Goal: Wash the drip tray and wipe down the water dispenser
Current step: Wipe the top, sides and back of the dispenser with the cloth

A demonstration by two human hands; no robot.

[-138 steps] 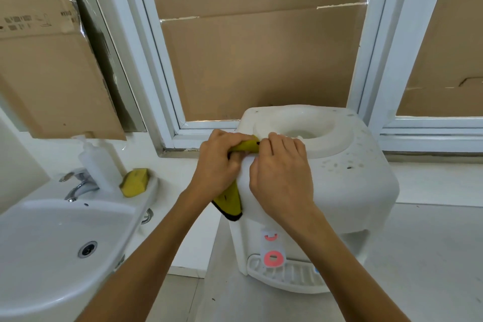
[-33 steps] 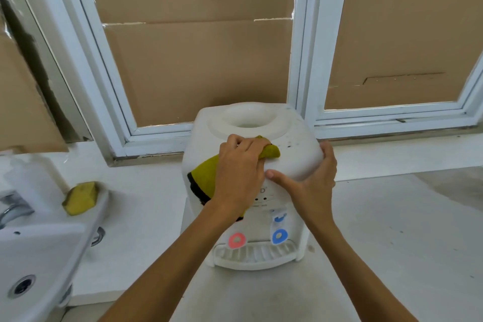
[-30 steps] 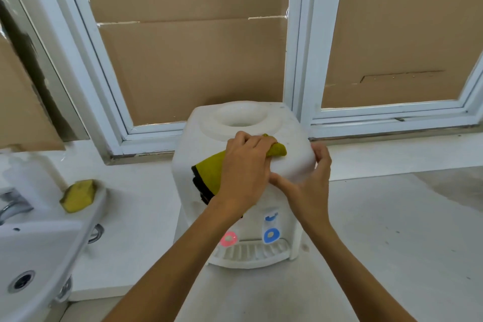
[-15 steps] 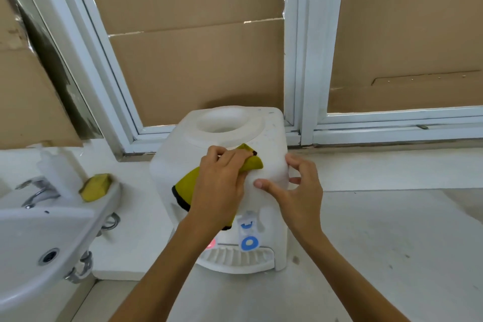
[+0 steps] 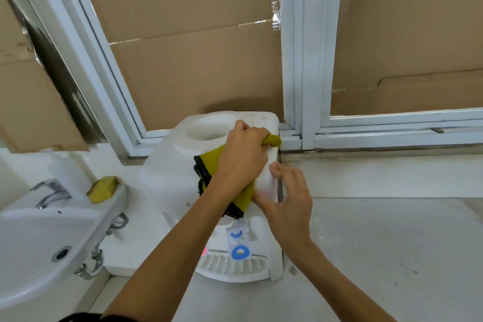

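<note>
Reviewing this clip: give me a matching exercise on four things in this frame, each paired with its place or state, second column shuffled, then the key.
Things:
1. yellow cloth
2. sponge
3. drip tray
4. right hand

Places or states:
A. on the sink's rim beside the tap
B. at the foot of the water dispenser, under the blue tap
C. gripped by the left hand against the dispenser
D. steadying the dispenser's right front edge

Pairs: 1-C, 2-A, 3-B, 4-D

Dispenser (image 5: 167, 178) smooth white plastic; cloth (image 5: 209, 162) yellow fabric; tap (image 5: 49, 192) shiny metal; window panels (image 5: 188, 34) matt cardboard
</note>
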